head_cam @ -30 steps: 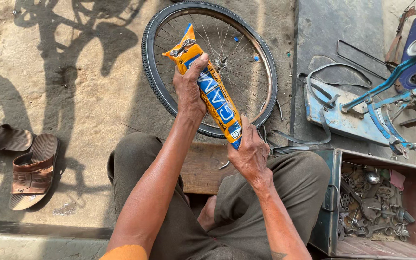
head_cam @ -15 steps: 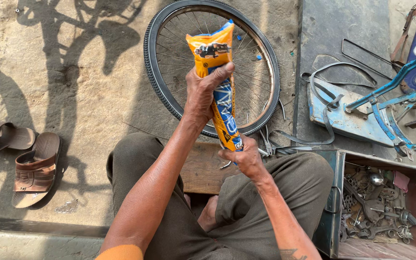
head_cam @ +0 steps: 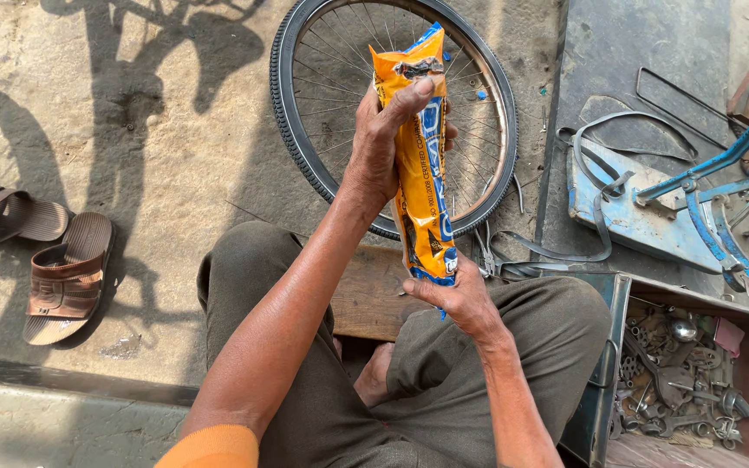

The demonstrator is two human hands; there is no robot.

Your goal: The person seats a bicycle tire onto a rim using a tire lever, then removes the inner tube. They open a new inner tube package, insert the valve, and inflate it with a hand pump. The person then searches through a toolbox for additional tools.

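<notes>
Holding a long orange-and-blue plastic packet upright between both hands, in front of my knees. Left hand is wrapped around the upper half, thumb pressed across the crumpled top end. Right hand pinches the bottom end between thumb and fingers, just above my right thigh. Neither hand is spread; both are clamped on the packet.

Behind the packet a bicycle wheel lies flat on the concrete, tyre on, spokes showing. Pliers lie just beside the rim near my right hand. To the right, a blue bike frame and a loose metal piece rest on a dark sheet. An open metal toolbox full of nuts, spanners and small parts sits against my right leg. Two brown sandals are well apart on the left.

Risks as I read them:
- Top end is only held by the thumb. If it slides on the glossy film, the packet flops over toward the wheel.
- Pulling the two ends apart hard could split the film suddenly and dump whatever is inside onto the dusty ground or the spokes.
- Bottom pinch is small; a twist from the upper hand could tear it free.
- Can't tell if the packet is already open at the top: the crumple hides it.
</notes>
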